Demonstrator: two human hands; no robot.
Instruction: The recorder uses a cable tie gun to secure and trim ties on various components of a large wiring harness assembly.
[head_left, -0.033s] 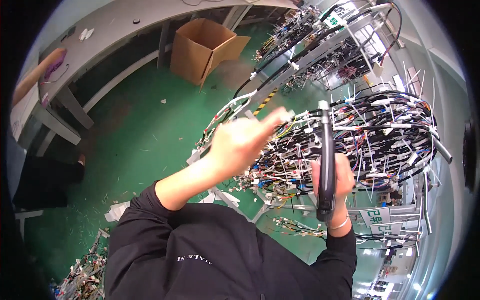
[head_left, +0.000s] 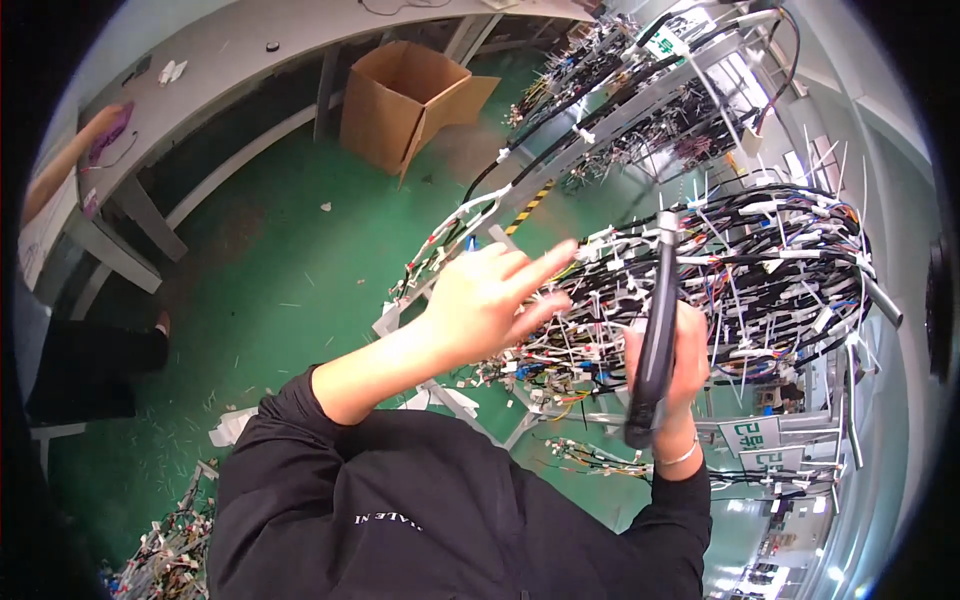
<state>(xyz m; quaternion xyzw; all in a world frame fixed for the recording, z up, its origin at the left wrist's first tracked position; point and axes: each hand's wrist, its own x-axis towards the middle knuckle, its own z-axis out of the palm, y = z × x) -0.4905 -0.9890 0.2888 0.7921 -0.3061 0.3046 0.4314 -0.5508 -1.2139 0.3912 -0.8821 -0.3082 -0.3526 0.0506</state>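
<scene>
My right hand (head_left: 686, 365) is wrapped round the grip of a black cable tie gun (head_left: 655, 340), whose silver nose (head_left: 667, 222) points away from me over the wires. My left hand (head_left: 490, 300) hovers at the left side of a big hanging bundle of wire harnesses (head_left: 780, 270). Its index finger and thumb are stretched out and apart, and nothing shows between them. White cable ties stick out all over the black, white and coloured wires. Near my left fingertips, white connectors and a thin yellow wire run among the harnesses. Whether those fingertips touch a wire, I cannot tell.
A metal rack (head_left: 600, 130) carries more harnesses at the far right. An open cardboard box (head_left: 385, 125) stands on the green floor by a long grey table (head_left: 220, 60). At the left edge another person's arm (head_left: 75, 155) reaches onto that table. More harnesses (head_left: 165, 540) lie lower left.
My left hand's fingers have spread apart from a closer pointing shape, and the hand has drawn slightly back. The cable tie gun has tilted, its nose moving a little right.
</scene>
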